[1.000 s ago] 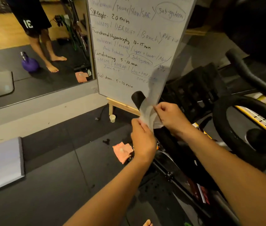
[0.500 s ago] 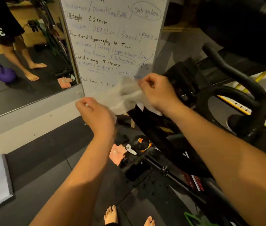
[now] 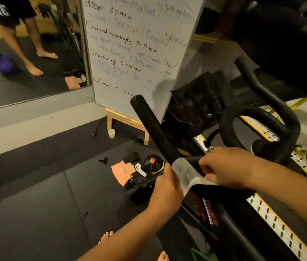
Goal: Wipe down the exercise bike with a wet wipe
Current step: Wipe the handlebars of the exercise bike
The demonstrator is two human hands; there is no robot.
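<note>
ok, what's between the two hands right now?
The wet wipe, held at either end by the left hand and right hand, stretched over the bike's black handlebar. The head view shows it.

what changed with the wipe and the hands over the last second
The left hand and right hand came down from in front of the whiteboard. They had pulled the wet wipe open in the air, and it now drapes over the bike's black handlebar. Both hands still grip its ends. The orange cloth on the floor stayed put.
</note>
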